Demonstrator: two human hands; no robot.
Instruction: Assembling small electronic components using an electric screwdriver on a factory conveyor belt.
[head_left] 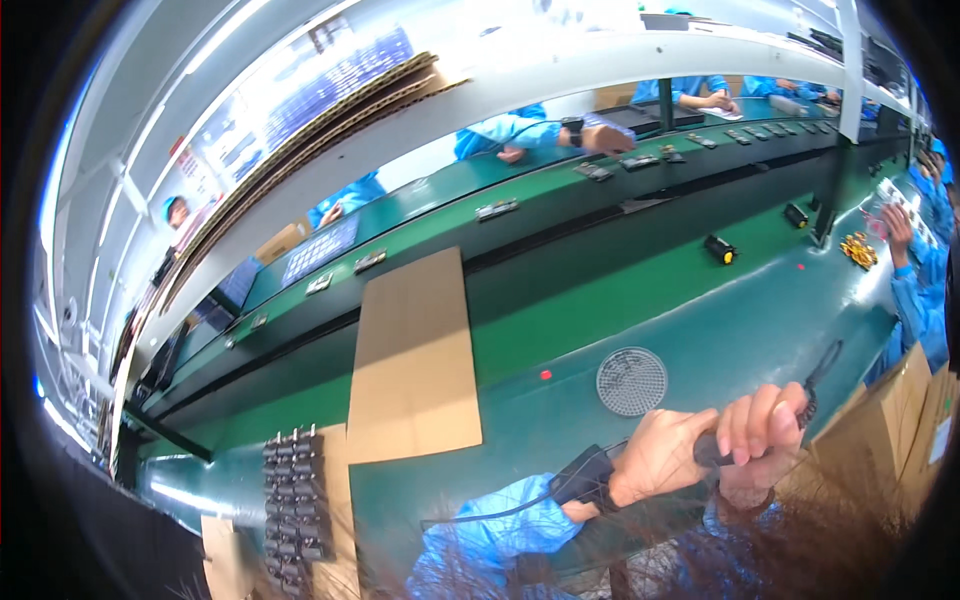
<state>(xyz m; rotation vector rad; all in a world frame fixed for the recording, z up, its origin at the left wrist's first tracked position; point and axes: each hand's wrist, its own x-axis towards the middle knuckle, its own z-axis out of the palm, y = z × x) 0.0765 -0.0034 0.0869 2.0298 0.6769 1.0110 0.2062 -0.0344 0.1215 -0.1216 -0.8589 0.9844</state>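
Observation:
My left hand (655, 455) reaches in from a blue sleeve, with a black strap and a thin cable at its wrist. Its fingers close round one end of a black cylindrical part (709, 451). On the other side my right hand (758, 428) is closed over the same part, fingers curled, so most of it is hidden and its exact kind cannot be told. A dark cord loop (826, 365) sticks up beyond the right hand. Just past my hands, a round grey mesh disc (632, 381) lies on the green bench (560, 420).
Several black cylinders with metal tips (295, 505) stand in rows on cardboard at the left. A cardboard sheet (415, 360) reaches across the green belt (580, 300), which carries a black cylinder with a yellow end (720, 250). Cardboard boxes (870, 425) and co-workers (920, 280) are at the right.

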